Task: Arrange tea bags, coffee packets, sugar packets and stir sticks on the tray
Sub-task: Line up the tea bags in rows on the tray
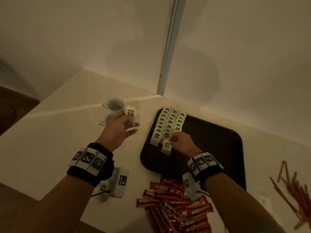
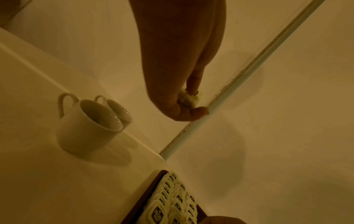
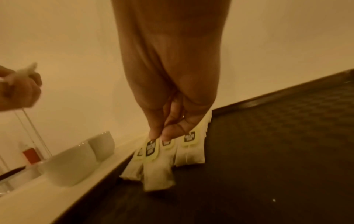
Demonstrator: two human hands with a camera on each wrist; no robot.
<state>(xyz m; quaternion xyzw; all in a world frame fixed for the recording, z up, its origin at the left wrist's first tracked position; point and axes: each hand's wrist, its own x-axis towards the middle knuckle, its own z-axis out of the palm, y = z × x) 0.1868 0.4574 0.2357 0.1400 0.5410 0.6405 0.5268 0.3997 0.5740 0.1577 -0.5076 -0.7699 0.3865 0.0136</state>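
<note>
A dark brown tray (image 1: 210, 140) lies on the pale counter, with rows of white tea bags (image 1: 170, 122) overlapping along its left side. My right hand (image 1: 180, 142) pinches the top of one tea bag (image 1: 166, 147) and holds it at the near end of the middle row (image 3: 159, 165). My left hand (image 1: 121, 126) is raised left of the tray and pinches another tea bag (image 1: 131, 112) between thumb and fingertips (image 2: 188, 98). Red coffee packets (image 1: 175, 204) are heaped near the tray's front edge. Brown stir sticks (image 1: 292, 189) lie at the right.
Two white cups (image 1: 114, 105) stand on the counter left of the tray, just beyond my left hand (image 2: 90, 122). The wall corner with a vertical strip (image 1: 168, 47) rises behind the counter. A white tagged box (image 1: 120, 182) sits near my left wrist.
</note>
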